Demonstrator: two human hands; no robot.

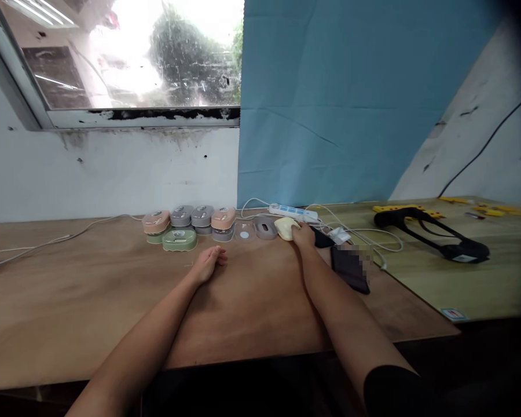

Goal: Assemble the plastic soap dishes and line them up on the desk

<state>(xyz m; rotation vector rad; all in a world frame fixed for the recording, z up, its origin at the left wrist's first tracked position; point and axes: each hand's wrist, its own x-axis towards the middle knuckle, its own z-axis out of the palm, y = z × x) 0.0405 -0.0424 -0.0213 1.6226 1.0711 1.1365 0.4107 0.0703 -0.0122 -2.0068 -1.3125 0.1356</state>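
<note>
Item: cream oval piece [283, 228], toward the desk's [252, 313] rear; right hand [304, 236] grasping its right edge. Around it: grey oval piece [266, 227], just beside, nine o'clock; power strip [293, 212], one o'clock; dark flat slab [347, 267], four o'clock; left hand [205, 265], eight o'clock, loosely curled, grip empty as I see it.

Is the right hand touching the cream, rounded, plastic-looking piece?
Touching. The head view shows the right hand with its grip on the right end of the cream, rounded, plastic-looking piece.
</note>
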